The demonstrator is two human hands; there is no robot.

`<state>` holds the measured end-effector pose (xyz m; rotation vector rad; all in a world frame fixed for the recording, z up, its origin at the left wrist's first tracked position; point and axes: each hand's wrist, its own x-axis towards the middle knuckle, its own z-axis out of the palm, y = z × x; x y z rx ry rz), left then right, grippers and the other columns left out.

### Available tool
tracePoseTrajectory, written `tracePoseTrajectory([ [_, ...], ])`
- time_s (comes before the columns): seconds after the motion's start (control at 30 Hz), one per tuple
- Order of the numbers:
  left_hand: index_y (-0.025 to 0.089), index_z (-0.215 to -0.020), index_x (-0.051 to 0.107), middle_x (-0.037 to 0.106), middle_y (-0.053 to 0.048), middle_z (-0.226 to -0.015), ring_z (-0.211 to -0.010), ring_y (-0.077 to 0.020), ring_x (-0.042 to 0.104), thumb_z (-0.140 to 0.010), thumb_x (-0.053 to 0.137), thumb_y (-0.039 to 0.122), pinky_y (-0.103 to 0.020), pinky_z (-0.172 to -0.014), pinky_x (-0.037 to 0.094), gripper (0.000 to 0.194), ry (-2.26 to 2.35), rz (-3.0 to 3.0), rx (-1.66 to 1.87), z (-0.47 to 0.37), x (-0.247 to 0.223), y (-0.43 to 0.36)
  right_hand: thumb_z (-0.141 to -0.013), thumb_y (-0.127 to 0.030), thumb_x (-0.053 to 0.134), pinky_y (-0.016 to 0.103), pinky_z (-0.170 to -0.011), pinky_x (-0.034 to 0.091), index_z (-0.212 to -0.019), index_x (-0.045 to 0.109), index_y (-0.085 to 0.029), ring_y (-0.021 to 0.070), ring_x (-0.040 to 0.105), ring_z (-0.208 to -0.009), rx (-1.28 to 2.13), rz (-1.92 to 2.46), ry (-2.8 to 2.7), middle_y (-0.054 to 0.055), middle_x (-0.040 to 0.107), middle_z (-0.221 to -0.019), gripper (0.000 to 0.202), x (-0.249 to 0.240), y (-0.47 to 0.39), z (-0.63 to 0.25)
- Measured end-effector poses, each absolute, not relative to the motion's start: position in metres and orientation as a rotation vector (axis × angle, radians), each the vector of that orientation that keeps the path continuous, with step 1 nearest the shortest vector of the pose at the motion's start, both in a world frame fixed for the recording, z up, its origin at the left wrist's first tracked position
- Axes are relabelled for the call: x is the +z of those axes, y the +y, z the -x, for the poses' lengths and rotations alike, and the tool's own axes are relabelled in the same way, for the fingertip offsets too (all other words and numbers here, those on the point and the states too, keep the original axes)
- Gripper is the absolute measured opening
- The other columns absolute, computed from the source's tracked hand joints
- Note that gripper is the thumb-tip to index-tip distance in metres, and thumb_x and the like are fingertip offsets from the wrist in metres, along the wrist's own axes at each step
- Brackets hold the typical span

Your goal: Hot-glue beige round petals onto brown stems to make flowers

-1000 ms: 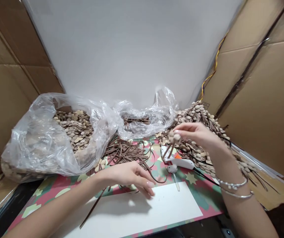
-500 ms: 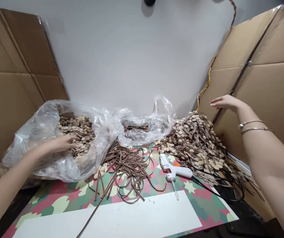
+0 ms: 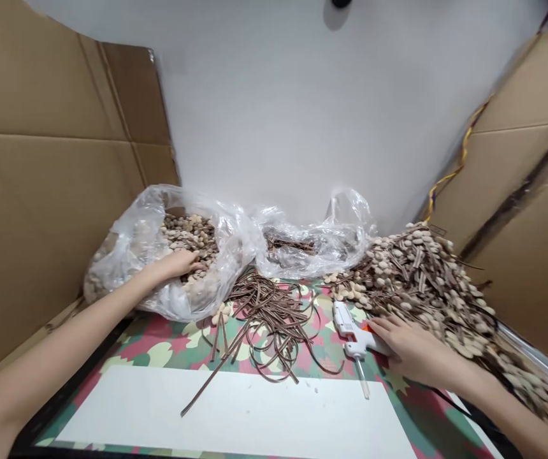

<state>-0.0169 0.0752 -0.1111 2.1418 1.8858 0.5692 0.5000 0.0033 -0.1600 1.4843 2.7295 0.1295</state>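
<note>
My left hand (image 3: 181,262) reaches into a clear plastic bag (image 3: 135,223) on the left. Its fingers are bent down among small beige and brown rounded pieces (image 3: 190,231); what they pinch, if anything, is too small to make out. At the right, my right hand (image 3: 410,344) is closed round the handle of a white hot glue gun (image 3: 357,338). The gun lies on the board with a clear glue stick sticking out toward me. Between the hands lies a tangle of thin brown strips (image 3: 274,312).
Behind the strips, a second plastic bag (image 3: 322,255) holds more brown strips. Strips with beige rounded ends form a heap (image 3: 427,280) at the right. A white sheet (image 3: 226,411) lies on the camouflage-patterned board (image 3: 159,341). Cardboard walls (image 3: 54,185) flank both sides.
My right hand has come down from the air above the heap onto the glue gun's handle. The left hand's fingers have bent down into the pieces. The view has turned left.
</note>
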Motion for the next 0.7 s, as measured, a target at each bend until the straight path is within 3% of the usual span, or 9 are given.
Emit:
tracePoseTrajectory([
  [0.1,0.019,-0.058,0.054,0.055,-0.003,-0.059,-0.061,-0.0205,0.052,-0.06,0.067,0.044,-0.026,-0.064,0.039,0.028,1.904,-2.149,0.593,0.017,-0.107,0.07,-0.061,-0.003,0.048,0.043,-0.075,0.045,-0.115,0.058,-0.012,0.0316,0.056,-0.093,0.501,-1.549,2.657,0.016,0.064,-0.102,0.056,-0.185,0.003,-0.491],
  [0.2,0.019,-0.065,0.056,0.056,-0.005,-0.069,-0.073,-0.0231,0.052,-0.065,0.063,0.044,-0.028,-0.072,0.039,0.026,1.919,-2.144,0.706,0.015,-0.1,0.064,-0.07,-0.005,0.047,0.043,-0.071,0.043,-0.108,0.061,-0.013,0.0308,0.055,-0.083,0.783,-1.501,2.647,0.013,0.063,-0.086,0.041,-0.186,0.006,-0.487],
  [0.27,0.018,-0.07,0.058,0.056,-0.006,-0.079,-0.086,-0.0248,0.051,-0.068,0.061,0.042,-0.03,-0.079,0.038,0.024,1.924,-2.132,0.826,0.014,-0.094,0.06,-0.074,-0.003,0.044,0.042,-0.073,0.043,-0.102,0.063,-0.015,0.0301,0.054,-0.085,0.914,-1.473,2.641,0.014,0.062,-0.09,0.036,-0.182,0.007,-0.489],
  [0.37,0.018,-0.078,0.058,0.055,-0.006,-0.088,-0.094,-0.0242,0.05,-0.072,0.057,0.041,-0.031,-0.083,0.038,0.024,1.913,-2.069,1.017,0.012,-0.084,0.052,-0.077,-0.006,0.042,0.043,-0.077,0.043,-0.104,0.061,-0.013,0.0319,0.052,-0.096,1.018,-1.489,2.721,0.018,0.055,-0.114,0.033,-0.176,0.009,-0.501],
  [0.47,0.018,-0.086,0.054,0.058,-0.004,-0.078,-0.075,-0.0196,0.057,-0.079,0.05,0.043,-0.03,-0.068,0.045,0.027,1.862,-1.933,1.15,0.006,-0.076,0.042,-0.081,-0.014,0.04,0.046,-0.08,0.044,-0.127,0.045,-0.019,0.0336,0.051,-0.104,0.926,-1.531,2.918,0.014,0.047,-0.129,0.046,-0.17,0.009,-0.516],
  [0.57,0.017,-0.091,0.05,0.062,-0.005,-0.076,-0.066,-0.0173,0.062,-0.082,0.048,0.043,-0.028,-0.058,0.048,0.028,1.758,-1.802,1.221,-0.004,-0.074,0.034,-0.081,-0.02,0.037,0.047,-0.079,0.048,-0.139,0.019,-0.037,0.0332,0.051,-0.11,0.665,-1.667,3.081,0.005,0.043,-0.135,0.064,-0.162,0.003,-0.525],
  [0.63,0.015,-0.09,0.05,0.065,-0.008,-0.085,-0.075,-0.0176,0.065,-0.08,0.054,0.041,-0.029,-0.066,0.051,0.028,1.644,-1.707,1.261,-0.014,-0.074,0.028,-0.08,-0.024,0.039,0.046,-0.078,0.05,-0.137,0.016,-0.044,0.0332,0.051,-0.112,0.457,-1.767,3.158,0.003,0.044,-0.134,0.064,-0.158,-0.005,-0.525],
  [0.7,0.014,-0.089,0.054,0.067,-0.009,-0.091,-0.086,-0.018,0.065,-0.075,0.061,0.037,-0.03,-0.08,0.05,0.027,1.472,-1.545,1.304,-0.028,-0.075,0.023,-0.082,-0.029,0.04,0.044,-0.076,0.052,-0.136,0.021,-0.044,0.0332,0.056,-0.107,0.308,-1.839,3.208,0.006,0.051,-0.127,0.059,-0.157,-0.015,-0.522],
])
